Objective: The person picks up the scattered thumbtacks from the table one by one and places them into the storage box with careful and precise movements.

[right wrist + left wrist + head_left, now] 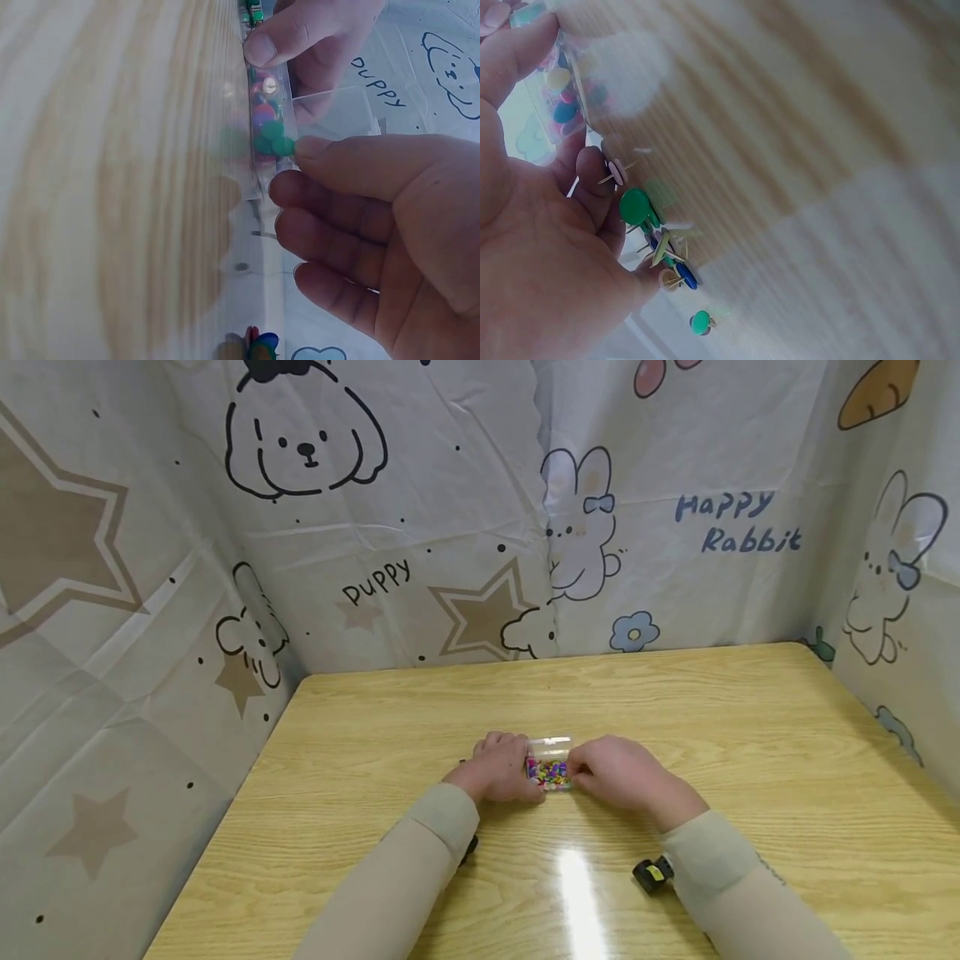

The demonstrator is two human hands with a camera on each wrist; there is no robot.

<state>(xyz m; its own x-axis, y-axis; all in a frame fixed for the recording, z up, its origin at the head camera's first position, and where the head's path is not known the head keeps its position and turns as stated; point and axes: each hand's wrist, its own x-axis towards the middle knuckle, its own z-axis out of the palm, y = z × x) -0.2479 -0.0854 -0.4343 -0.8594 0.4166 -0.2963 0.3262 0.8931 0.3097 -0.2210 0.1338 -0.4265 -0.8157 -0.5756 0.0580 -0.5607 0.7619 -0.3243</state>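
A small clear plastic box (549, 783) of colourful flat-headed thumbtacks (547, 770) sits on the table, its clear lid (550, 746) raised at the far side. My left hand (501, 768) grips the box's left end, the thumb (262, 46) along the near side and fingers behind. At the other end, my right hand (617, 770) pinches the box edge, its thumb tip right beside green thumbtacks (274, 139); the index fingertip is hidden. The remaining right fingers curl loosely. Under the left palm, several loose thumbtacks (660, 244) lie on the table, including green, blue and pink ones.
The wooden table (360, 735) is bordered by a printed cloth (420, 510) at the back and sides. More loose thumbtacks (264, 346) appear low in the right wrist view. A black wrist device (652, 875) hangs beside the right sleeve.
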